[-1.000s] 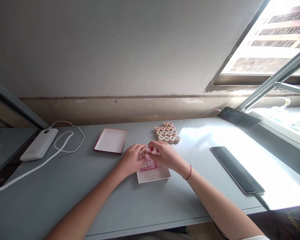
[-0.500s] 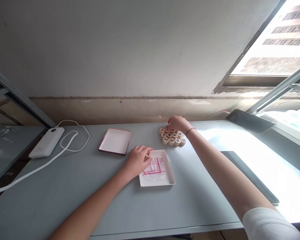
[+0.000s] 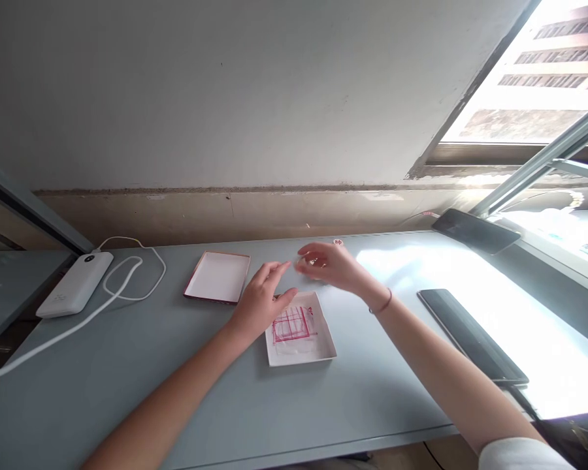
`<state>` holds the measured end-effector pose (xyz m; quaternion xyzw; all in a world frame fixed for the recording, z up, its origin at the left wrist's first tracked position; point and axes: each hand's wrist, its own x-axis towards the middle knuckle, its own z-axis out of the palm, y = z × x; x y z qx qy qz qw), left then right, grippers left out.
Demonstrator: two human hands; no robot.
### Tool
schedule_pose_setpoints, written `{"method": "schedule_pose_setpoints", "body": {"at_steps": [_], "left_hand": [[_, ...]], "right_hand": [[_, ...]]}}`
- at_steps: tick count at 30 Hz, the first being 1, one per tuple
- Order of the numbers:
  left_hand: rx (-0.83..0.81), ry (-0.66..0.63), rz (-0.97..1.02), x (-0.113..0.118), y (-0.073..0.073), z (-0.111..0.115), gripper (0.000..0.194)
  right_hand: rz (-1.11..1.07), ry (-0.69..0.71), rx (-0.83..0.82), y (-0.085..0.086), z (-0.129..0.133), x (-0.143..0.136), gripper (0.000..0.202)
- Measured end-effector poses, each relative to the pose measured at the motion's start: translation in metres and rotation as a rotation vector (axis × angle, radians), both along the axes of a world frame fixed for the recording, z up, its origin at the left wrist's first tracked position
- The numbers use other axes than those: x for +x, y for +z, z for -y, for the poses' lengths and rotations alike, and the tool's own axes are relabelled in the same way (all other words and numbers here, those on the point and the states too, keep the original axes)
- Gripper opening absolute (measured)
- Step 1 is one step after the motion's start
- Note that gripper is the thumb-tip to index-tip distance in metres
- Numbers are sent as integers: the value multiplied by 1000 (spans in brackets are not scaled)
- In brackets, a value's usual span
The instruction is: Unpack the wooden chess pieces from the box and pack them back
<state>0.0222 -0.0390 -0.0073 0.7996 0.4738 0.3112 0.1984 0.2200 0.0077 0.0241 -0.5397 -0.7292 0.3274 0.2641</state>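
On the grey bench (image 3: 215, 391), a white box (image 3: 298, 356) lies partly beneath the spread left grip (image 3: 259, 299); the curled right grip (image 3: 336, 266), contents unclear, has a round piece (image 3: 338, 242) just beyond. Wall (image 3: 200, 98) behind both, window (image 3: 534, 124) rightward.

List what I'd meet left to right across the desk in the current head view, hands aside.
Power bank → dark-edged tray → white tray → round piece showing past the right hand → flat dark device.
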Motion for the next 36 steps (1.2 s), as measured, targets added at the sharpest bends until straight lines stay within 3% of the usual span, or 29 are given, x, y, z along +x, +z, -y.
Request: {"method": "schedule_pose_setpoints", "body": {"at_steps": [4, 12, 16, 21, 27, 32, 36], "left_hand": [[37, -65, 58, 9, -4, 1, 31], [58, -58, -26, 13, -13, 12, 8], [55, -80, -171, 16, -16, 11, 3], [40, -68, -247, 13, -22, 9, 11], [-103, -143, -155, 0, -25, 5, 45], [-136, -144, -95, -4, -30, 1, 44], [-136, -140, -88, -4, -31, 1, 39]], "right_hand": [[-288, 94, -131, -10, 35, -11, 28], [-438, -149, -108, -26, 36, 17, 36], [-345, -82, -82, -27, 39, 18, 28], [-100, 76, 11, -26, 48, 9, 20], [200, 142, 218, -28, 55, -4, 5], [306, 213, 357, -34, 54, -9, 6], [423, 214, 369, -37, 55, -10, 7]]}}
